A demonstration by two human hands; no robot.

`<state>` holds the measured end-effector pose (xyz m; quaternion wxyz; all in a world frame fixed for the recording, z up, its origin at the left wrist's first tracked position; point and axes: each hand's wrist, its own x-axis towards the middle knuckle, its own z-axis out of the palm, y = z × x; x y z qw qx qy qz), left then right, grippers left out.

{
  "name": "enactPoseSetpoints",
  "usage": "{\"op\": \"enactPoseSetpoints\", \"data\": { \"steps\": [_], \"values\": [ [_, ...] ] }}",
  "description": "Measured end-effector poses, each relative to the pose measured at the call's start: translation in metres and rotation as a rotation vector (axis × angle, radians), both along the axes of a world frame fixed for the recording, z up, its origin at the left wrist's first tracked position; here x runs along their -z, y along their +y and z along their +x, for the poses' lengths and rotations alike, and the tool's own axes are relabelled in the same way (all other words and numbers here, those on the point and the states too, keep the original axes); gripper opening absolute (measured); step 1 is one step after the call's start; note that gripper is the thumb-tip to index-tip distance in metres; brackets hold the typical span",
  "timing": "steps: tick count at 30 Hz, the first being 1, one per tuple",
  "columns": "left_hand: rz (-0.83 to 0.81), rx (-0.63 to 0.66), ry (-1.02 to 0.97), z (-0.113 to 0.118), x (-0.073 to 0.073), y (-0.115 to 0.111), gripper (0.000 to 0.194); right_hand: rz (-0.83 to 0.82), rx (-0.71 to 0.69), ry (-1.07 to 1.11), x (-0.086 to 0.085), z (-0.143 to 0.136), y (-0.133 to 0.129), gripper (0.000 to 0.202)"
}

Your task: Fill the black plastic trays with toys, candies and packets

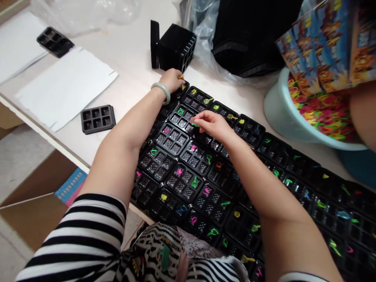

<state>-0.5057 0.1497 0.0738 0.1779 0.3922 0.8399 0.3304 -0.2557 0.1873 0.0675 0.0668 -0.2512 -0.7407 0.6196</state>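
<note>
Many black plastic trays with small compartments lie side by side, one black tray point(172, 139) near the middle holding a pink piece. My left hand point(170, 81), with a pale bangle point(163, 91) on the wrist, pinches a small yellow plastic piece point(181, 77) over the far left tray. My right hand point(212, 123) is closed on a small green plastic piece point(194, 124) above a tray point(182, 117) with a green ring-shaped piece. The exact shape of both held pieces is too small to tell. Other trays hold one or two bright pieces each.
Behind the trays stands a stack of nested black trays point(176, 45). A light blue tub point(279, 105) of colourful pieces, with printed cards point(320, 51) above it, is at right. White sheets point(67, 86) and a loose tray point(98, 118) lie left. Below is an open cardboard box point(41, 188).
</note>
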Motion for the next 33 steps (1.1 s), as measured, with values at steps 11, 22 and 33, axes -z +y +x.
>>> {"op": "enactPoseSetpoints", "data": {
  "steps": [11,22,33],
  "values": [
    [-0.129,-0.084,-0.463,0.013,-0.037,-0.087,0.014,0.399,-0.113,-0.079,-0.001,0.009,-0.020,0.009],
    [-0.151,0.064,-0.156,0.015,-0.017,-0.073,0.010,0.389,-0.256,-0.228,-0.001,0.011,-0.047,0.015],
    [-0.106,0.066,-0.341,0.010,-0.025,-0.095,0.012,0.477,-0.283,-0.259,0.001,0.012,-0.043,0.017]
  ]
}}
